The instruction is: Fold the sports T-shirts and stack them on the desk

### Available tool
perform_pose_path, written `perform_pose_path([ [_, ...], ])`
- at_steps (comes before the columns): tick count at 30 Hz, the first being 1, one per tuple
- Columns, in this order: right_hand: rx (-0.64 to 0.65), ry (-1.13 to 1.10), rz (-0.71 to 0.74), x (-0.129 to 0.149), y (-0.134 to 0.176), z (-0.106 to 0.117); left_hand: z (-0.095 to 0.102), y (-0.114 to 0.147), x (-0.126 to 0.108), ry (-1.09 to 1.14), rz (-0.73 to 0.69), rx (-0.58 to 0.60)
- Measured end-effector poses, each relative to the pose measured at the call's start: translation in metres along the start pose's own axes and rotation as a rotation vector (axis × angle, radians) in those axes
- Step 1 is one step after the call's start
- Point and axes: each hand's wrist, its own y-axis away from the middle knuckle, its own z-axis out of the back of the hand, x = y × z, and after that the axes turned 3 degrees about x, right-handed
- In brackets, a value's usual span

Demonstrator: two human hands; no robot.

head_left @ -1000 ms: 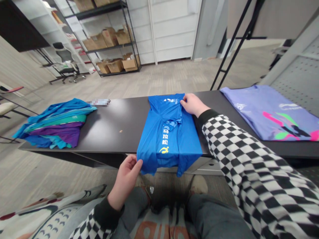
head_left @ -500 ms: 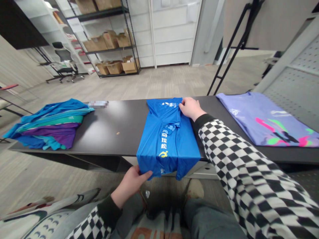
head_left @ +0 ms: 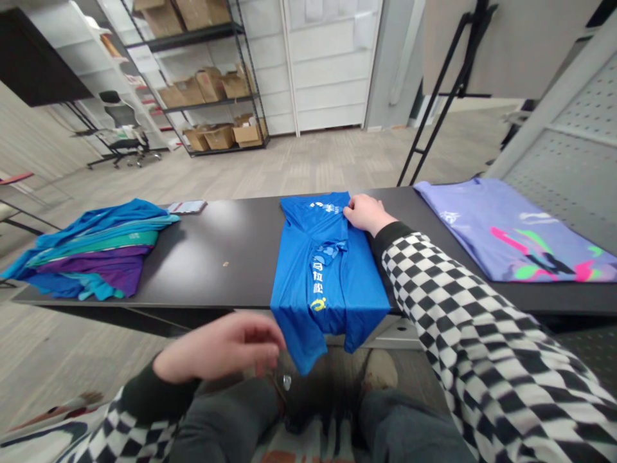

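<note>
A blue T-shirt (head_left: pixel 332 270) with white lettering and a yellow mark lies partly folded across the dark table, its lower end hanging over the front edge. At the shirt's far right corner, my right hand (head_left: pixel 367 213) pinches the fabric between thumb and fingers. My left hand (head_left: pixel 226 347) hovers in front of the table, just left of the hanging cloth and apart from it. Its fingers are slightly curled, with a gap to the thumb and nothing between them.
The dark table (head_left: pixel 226 238) also bears a heap of blue, green and purple clothes (head_left: pixel 96 251) at left, a phone (head_left: pixel 187 206) behind it, and a flat lavender T-shirt (head_left: pixel 511 231) at right. A shelf with cardboard boxes (head_left: pixel 219 136) stands beyond.
My left hand has let go of the shirt's hanging end and moved left, away from it. The left hanging part now drops lower. My right hand keeps its hold on the far corner.
</note>
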Motion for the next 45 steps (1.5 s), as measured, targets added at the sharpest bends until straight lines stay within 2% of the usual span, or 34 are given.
perform_pose_path([
  [1, 0.001, -0.002, 0.0, 0.0, 0.0, 0.001, 0.02, -0.01, -0.016, 0.032, -0.048, -0.094],
  [4, 0.002, 0.001, -0.001, 0.0, 0.001, 0.002, 0.083, -0.073, -0.053, -0.136, -0.226, -0.613],
  [6, 0.0, 0.012, 0.004, -0.001, 0.001, 0.002, 0.12, -0.129, -0.066, -0.312, -0.154, -0.877],
  [7, -0.002, 0.019, 0.006, -0.001, 0.001, 0.002, 0.135, -0.157, -0.069, -0.393, -0.068, -0.927],
  [9, -0.004, 0.029, 0.007, -0.003, 0.001, 0.001, 0.158, -0.203, -0.068, -0.501, 0.072, -0.924],
  [11, -0.007, 0.037, 0.007, -0.003, 0.001, -0.001, 0.172, -0.234, -0.062, -0.566, 0.12, -0.909],
  [14, -0.017, 0.046, 0.007, -0.002, 0.001, -0.002, 0.187, -0.256, -0.05, -0.593, 0.037, -0.938],
  [18, -0.023, 0.05, -0.013, -0.001, 0.0, -0.003, 0.204, -0.264, -0.042, -0.578, -0.037, -0.961],
  [24, -0.039, 0.039, -0.007, -0.001, -0.002, -0.005, 0.2, -0.266, -0.044, -0.778, 0.046, -0.936],
  [30, -0.054, 0.05, -0.017, 0.008, 0.003, -0.001, 0.194, -0.255, -0.049, -0.743, 0.043, -1.005],
  [33, -0.034, 0.055, -0.016, 0.012, 0.004, 0.002, 0.187, -0.239, -0.059, -0.747, -0.03, -1.03],
  [35, -0.024, 0.042, -0.025, 0.013, 0.004, 0.002, 0.175, -0.229, -0.065, -0.787, -0.144, -0.9],
  [37, -0.024, 0.018, -0.035, 0.011, 0.004, 0.002, 0.157, -0.221, -0.066, -0.828, -0.246, -0.688],
  [39, -0.019, -0.011, -0.026, 0.009, 0.005, 0.002, 0.139, -0.217, -0.061, -0.878, -0.245, -0.519],
  [42, 0.033, -0.027, 0.02, 0.001, 0.008, 0.003, 0.118, -0.212, -0.048, -0.971, -0.123, -0.398],
  [45, 0.091, 0.005, 0.043, -0.007, 0.01, 0.004, 0.114, -0.205, -0.038, -1.034, -0.116, -0.362],
])
